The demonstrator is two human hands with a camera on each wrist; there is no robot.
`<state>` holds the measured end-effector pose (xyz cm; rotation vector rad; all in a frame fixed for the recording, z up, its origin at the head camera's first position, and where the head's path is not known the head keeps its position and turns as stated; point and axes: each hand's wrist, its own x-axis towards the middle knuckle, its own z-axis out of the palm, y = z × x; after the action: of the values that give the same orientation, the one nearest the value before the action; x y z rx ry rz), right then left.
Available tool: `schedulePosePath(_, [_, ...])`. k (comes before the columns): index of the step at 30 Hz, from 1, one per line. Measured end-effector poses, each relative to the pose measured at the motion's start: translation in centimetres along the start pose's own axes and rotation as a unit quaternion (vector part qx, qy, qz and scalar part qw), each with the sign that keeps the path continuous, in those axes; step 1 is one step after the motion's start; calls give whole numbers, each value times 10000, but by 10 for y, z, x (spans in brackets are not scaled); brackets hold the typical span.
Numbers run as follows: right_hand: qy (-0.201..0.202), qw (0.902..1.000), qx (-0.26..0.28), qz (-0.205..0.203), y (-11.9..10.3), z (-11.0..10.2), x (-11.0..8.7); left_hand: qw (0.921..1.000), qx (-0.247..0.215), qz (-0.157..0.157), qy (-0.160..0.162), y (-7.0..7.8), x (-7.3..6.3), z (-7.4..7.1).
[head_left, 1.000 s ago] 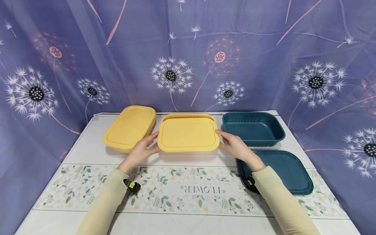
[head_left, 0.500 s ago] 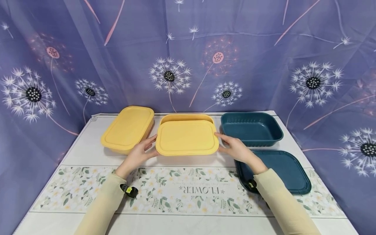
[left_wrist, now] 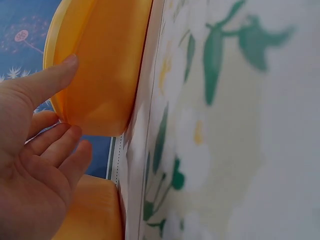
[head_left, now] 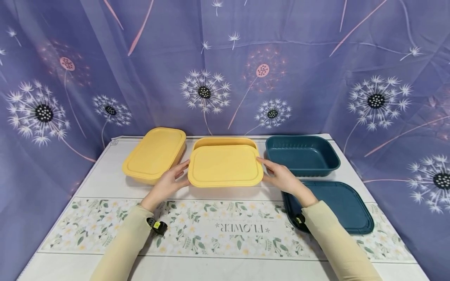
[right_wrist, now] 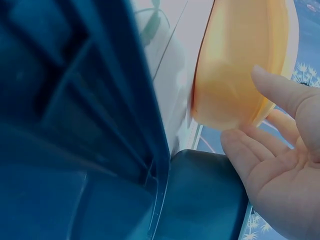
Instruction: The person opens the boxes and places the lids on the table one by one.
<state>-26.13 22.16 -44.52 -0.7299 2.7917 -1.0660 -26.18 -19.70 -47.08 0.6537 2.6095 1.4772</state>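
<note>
I've got the left hand point(head_left: 168, 182) and right hand point(head_left: 283, 180) half curled, gripping the yellow lid point(head_left: 225, 166) by its ends over the yellow box point(head_left: 225, 141); only the box's far side shows, and the right sleeve point(head_left: 336, 242) hides some dark lid point(head_left: 342, 205).

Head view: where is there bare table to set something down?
The widest patch lies between the left sleeve and right sleeve, in front of the middle yellow lid. Another lies left of the left sleeve, in front of the lidded yellow box. Crowded: the back row up to the teal box, and around the teal lid.
</note>
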Motion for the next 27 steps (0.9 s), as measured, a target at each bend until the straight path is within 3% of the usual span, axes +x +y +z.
schedulePosePath(11, [38, 9999, 38, -146, 1, 2, 3, 9999, 29, 112, 70, -3, 6, 1])
schedulePosePath(19, [-13, 9998, 147, -156, 1, 1, -1, 9997, 105, 205, 91, -1, 1, 0])
schedulePosePath(27, [-122, 9994, 318, -102, -1, 0, -7, 9994, 315, 77, 79, -2, -3, -1])
